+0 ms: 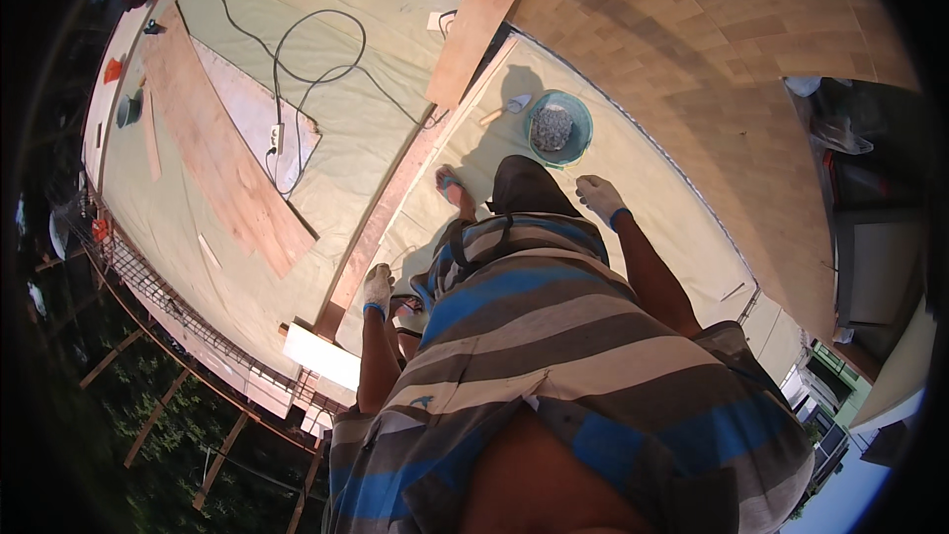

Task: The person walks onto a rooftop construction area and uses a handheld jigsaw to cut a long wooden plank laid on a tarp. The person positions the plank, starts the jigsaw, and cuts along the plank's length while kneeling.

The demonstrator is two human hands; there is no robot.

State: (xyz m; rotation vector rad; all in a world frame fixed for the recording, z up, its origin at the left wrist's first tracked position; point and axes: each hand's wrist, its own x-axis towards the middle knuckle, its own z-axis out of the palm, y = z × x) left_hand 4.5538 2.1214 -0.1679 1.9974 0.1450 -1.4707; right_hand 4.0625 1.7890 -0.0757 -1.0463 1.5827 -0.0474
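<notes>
My right hand, in a pale work glove with a blue cuff, hangs just below a blue-green bucket, apart from it. Its fingers are curled with nothing visible in them. Lumpy grey material lies in the bucket. Left of the bucket, a trowel with a wooden handle rests on the pale sheet. My left hand, gloved the same way, hangs at my side near a long wooden board. Its fingers point down and mostly hide behind the back of the hand.
A wide plywood sheet, a looped black cable and a power strip lie on the left. Another board sits ahead. Metal mesh edges the left side. A tan tiled surface curves along the right.
</notes>
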